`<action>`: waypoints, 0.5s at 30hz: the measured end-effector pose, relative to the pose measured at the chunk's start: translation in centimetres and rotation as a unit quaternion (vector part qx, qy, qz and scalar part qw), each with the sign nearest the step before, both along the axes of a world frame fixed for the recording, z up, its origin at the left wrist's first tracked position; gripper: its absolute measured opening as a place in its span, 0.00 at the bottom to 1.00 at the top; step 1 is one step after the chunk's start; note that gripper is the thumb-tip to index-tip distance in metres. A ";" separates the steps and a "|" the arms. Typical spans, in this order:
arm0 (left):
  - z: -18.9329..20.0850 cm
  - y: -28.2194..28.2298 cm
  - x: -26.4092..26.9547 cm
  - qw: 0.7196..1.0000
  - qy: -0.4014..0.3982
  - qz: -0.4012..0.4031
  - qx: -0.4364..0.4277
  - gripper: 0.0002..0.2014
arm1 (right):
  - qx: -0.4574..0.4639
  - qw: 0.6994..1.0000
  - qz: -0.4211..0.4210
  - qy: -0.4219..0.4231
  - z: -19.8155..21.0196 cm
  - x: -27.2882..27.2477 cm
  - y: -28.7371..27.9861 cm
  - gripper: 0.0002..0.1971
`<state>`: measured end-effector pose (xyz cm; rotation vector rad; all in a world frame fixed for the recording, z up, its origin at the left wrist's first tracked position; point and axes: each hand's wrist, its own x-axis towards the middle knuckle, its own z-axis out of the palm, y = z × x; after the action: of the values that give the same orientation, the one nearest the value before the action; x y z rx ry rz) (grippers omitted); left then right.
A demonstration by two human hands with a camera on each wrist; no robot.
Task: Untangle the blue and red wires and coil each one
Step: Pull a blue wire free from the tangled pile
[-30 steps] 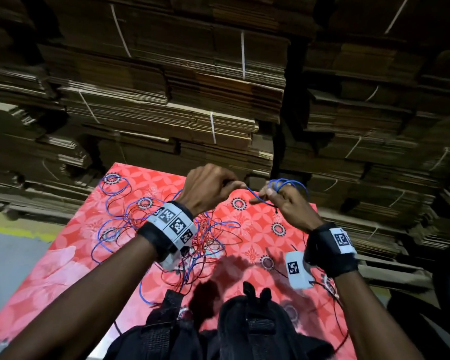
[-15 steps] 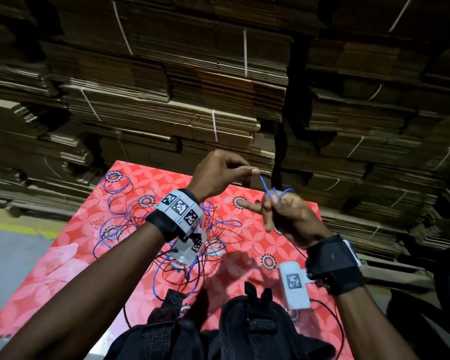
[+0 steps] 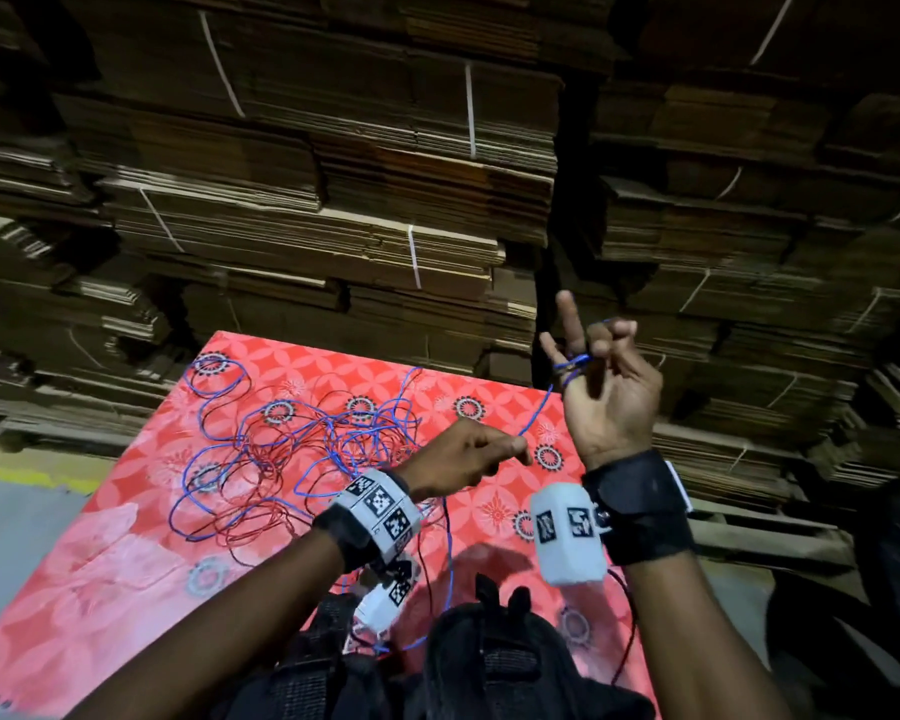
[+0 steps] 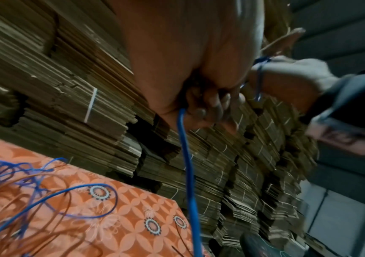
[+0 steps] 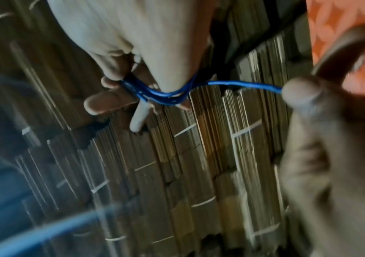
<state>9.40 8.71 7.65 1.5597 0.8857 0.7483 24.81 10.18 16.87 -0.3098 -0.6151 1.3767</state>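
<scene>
Hands have parted: right hand [image 3: 601, 387] risen to 1 o'clock, blue wire [image 3: 533, 410] wound round two fingers; left hand [image 3: 463, 459] pinches the strand. Coiling has begun; red wire [image 3: 261, 459] remains tangled on bench [image 3: 100, 589] at 9 o'clock.

The blue wire [image 3: 302, 449] is thin and long. Most of it sprawls in loose loops on the red patterned counter [image 3: 126, 563], at about ten o'clock from the left hand [image 3: 458, 459], tangled with the thinner, darker red wire [image 3: 261, 491], whose loops cross over and under it. One blue strand rises from the left hand's pinching grip toward one o'clock, fairly straight, to a few tight turns wound round the raised right hand's [image 3: 609, 397] fingers [image 3: 567, 324].
</scene>
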 end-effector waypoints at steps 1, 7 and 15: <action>0.2 0.1 0.0 0.999 0.022 -0.002 0.023 0.14 | -0.006 0.999 -0.027 -0.039 -0.7 0.1 0.7 0.21; 1.9 1.5 -1.4 0.982 0.131 -0.003 0.136 0.13 | 0.024 0.844 -0.113 -0.524 -4.8 0.6 2.5 0.26; 3.3 3.0 -2.6 0.959 0.212 0.070 0.176 0.15 | 0.051 0.623 -0.052 -0.778 -5.8 0.5 1.3 0.16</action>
<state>6.77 11.72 10.96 2.0364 1.2368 0.7105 25.36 11.50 11.09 -1.4803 -2.0392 0.6129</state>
